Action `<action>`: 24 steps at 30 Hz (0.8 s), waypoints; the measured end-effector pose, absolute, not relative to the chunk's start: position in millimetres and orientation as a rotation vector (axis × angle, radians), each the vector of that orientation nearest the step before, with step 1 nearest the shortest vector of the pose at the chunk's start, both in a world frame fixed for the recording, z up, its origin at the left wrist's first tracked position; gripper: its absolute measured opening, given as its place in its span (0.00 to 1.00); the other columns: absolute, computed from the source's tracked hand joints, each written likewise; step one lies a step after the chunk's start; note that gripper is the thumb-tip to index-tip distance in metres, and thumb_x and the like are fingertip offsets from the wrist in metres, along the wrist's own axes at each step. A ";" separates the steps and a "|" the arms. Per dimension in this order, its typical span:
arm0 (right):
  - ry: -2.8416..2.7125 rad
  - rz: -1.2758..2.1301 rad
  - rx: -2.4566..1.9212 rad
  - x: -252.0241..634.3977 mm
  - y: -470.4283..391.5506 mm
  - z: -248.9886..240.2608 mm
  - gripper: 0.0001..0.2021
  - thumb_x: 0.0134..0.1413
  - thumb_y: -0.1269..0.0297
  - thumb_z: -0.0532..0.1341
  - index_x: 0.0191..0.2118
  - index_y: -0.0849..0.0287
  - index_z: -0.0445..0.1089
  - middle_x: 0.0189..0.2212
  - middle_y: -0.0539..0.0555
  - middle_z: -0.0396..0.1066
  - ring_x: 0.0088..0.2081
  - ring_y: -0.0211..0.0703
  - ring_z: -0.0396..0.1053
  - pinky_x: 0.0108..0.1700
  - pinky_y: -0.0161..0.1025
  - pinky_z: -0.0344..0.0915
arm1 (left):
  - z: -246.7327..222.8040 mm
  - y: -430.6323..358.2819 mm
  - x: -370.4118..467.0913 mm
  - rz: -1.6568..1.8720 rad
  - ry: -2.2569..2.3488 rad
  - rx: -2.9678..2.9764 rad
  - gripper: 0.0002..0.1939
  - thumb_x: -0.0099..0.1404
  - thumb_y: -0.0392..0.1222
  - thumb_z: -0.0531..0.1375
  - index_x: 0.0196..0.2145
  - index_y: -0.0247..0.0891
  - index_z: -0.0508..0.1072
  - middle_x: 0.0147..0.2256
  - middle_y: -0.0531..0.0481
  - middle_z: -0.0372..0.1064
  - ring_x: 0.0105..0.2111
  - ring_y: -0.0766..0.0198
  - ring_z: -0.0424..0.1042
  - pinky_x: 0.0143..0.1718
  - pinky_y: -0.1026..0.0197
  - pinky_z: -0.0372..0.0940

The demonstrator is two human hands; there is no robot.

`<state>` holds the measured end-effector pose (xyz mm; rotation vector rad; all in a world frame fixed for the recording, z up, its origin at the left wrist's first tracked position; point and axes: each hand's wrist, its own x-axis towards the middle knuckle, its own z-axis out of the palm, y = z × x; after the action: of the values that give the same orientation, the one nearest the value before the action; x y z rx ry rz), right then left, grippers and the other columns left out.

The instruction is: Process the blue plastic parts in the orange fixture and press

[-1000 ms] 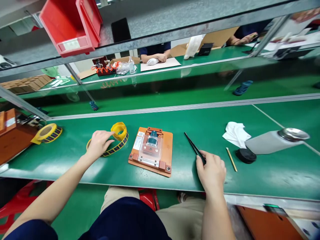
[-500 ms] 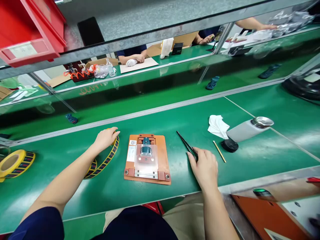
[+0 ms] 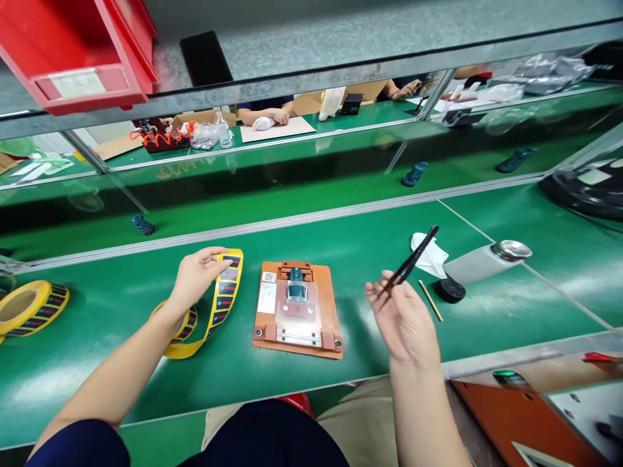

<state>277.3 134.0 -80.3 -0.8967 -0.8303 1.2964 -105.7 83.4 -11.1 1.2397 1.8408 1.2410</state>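
Note:
My left hand point(image 3: 197, 275) pinches the upper end of a yellow label strip point(image 3: 225, 292) printed with dark labels. The strip curves down to its roll point(image 3: 187, 324), partly hidden behind my wrist. In my right hand point(image 3: 406, 318) is a pair of black tweezers point(image 3: 411, 263), raised above the bench and slanting up to the right. Between my hands lies an orange fixture point(image 3: 324, 292) with a clear plate point(image 3: 296, 321). A dark blue-green part point(image 3: 296, 290) sits in the fixture, under or behind the clear plate's top edge.
A second label roll point(image 3: 36, 311) lies far left. At right are a white tissue point(image 3: 431, 256), a pump bottle point(image 3: 479, 263), a black cap point(image 3: 448, 290) and a thin brass-coloured stick point(image 3: 431, 300). A metal shelf point(image 3: 341, 39) with a red bin point(image 3: 92, 84) overhangs the bench. Co-workers' hands show beyond.
My right hand has lifted the tweezers off the bench and turned palm up, tips swinging round. My left hand has raised the strip's end, turning its printed face toward me.

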 end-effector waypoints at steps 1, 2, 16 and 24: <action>-0.863 1.351 -0.844 262.9 131.5 -68.3 0.18 0.50 0.47 0.72 0.41 0.51 0.74 0.34 0.51 0.71 0.37 0.43 0.72 0.50 0.50 0.72 | -10.0 77.6 -102.4 1.296 1.856 1.216 0.28 0.50 0.57 0.73 0.43 0.35 0.80 0.34 0.45 0.81 0.34 0.56 0.80 0.39 0.58 0.74; -0.902 1.400 -0.808 247.7 128.9 -57.4 0.16 0.50 0.48 0.72 0.40 0.50 0.74 0.35 0.51 0.72 0.37 0.44 0.73 0.49 0.50 0.73 | -9.1 72.3 -99.1 1.329 1.892 1.216 0.25 0.51 0.57 0.73 0.40 0.36 0.81 0.32 0.46 0.80 0.33 0.57 0.79 0.37 0.59 0.73; -1.265 1.638 -0.674 125.9 130.8 -15.8 0.17 0.51 0.50 0.73 0.39 0.57 0.72 0.34 0.52 0.77 0.35 0.43 0.76 0.44 0.44 0.76 | -12.3 32.0 -69.8 1.373 1.854 1.284 0.18 0.54 0.56 0.71 0.32 0.38 0.82 0.25 0.50 0.77 0.25 0.61 0.74 0.27 0.63 0.68; -1.423 1.458 -0.747 140.9 125.0 -13.1 0.15 0.55 0.50 0.70 0.37 0.56 0.72 0.32 0.52 0.75 0.35 0.46 0.76 0.41 0.44 0.75 | -9.1 49.8 -78.8 0.874 2.051 1.673 0.29 0.71 0.63 0.49 0.40 0.40 0.81 0.38 0.46 0.81 0.40 0.52 0.78 0.39 0.58 0.68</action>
<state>140.9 125.0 -13.1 -0.7471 -1.4228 1.4581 -78.8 49.8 -9.1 1.6727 2.0512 0.8738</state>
